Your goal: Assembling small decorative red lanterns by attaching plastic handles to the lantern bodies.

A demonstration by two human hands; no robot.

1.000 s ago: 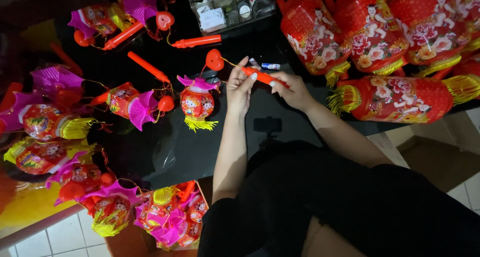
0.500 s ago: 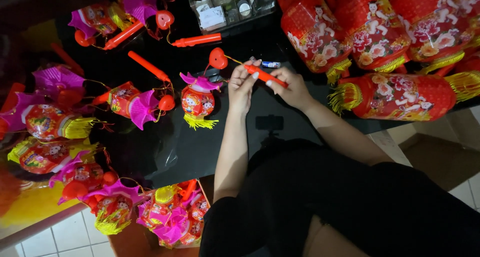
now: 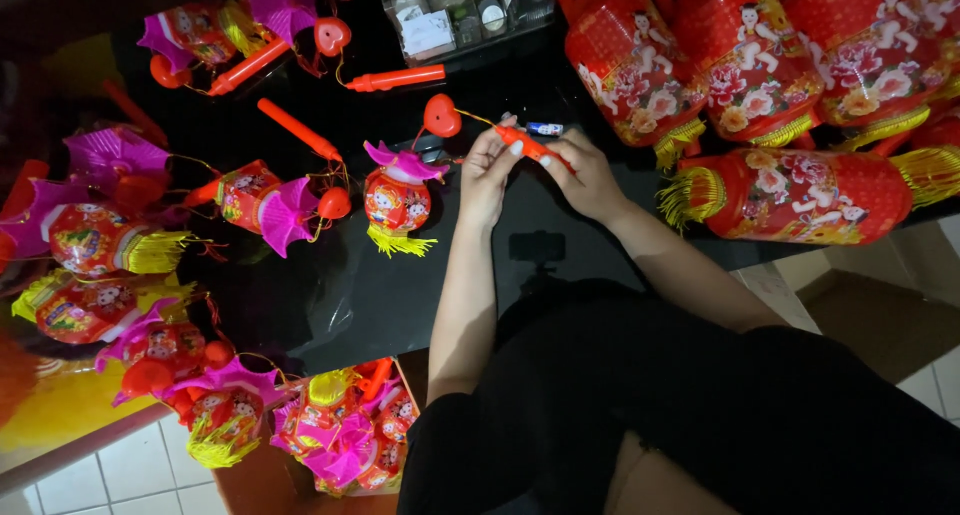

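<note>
A glossy black counter (image 3: pixel 400 295) is seen from above, with pale floor tiles (image 3: pixel 110 470) below its near edge. Both hands are closed on one orange stick (image 3: pixel 530 145): the left hand (image 3: pixel 488 170) is pinched narrowly around its left end, and the right hand (image 3: pixel 585 180) is wrapped around its right part. From the stick's left end a thin wire is run to a red heart (image 3: pixel 441 116), just left of the left grip. Below the heart, beside the left hand, a small lantern (image 3: pixel 397 200) with a pink top and yellow fringe is laid on the counter. Further left, more small lanterns (image 3: pixel 265 200) and loose orange sticks (image 3: pixel 298 128) are scattered. Above the grips, a clear box (image 3: pixel 465 10) is set. To the right of the right grip, large red lanterns (image 3: pixel 800 195) are piled close by.
</note>
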